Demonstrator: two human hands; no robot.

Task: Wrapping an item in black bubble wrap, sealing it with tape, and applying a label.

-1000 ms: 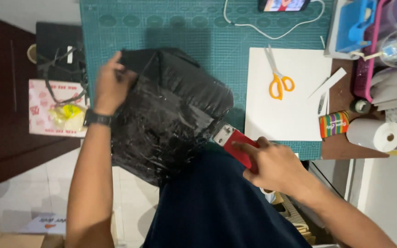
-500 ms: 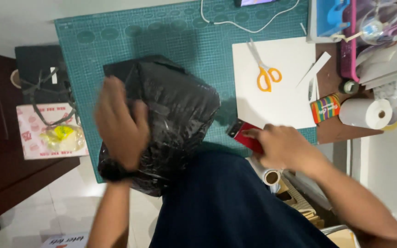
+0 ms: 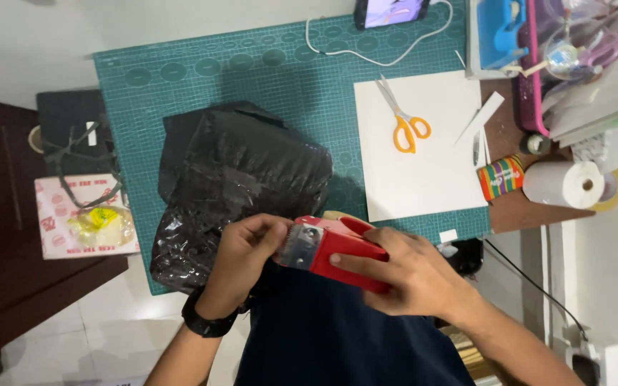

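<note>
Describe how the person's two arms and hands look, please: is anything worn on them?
Both forearms are bare, with no sleeves or gloves in view. The left hand has a black band, like a watch, around its wrist. The right hand shows no ring or band.

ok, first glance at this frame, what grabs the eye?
The red tape dispenser at bottom centre, gripped by the right hand with the left hand at its metal blade end. Just above sits a bulky black plastic-wrapped parcel on the green cutting mat. To the right, orange scissors lie on a white sheet.
</note>
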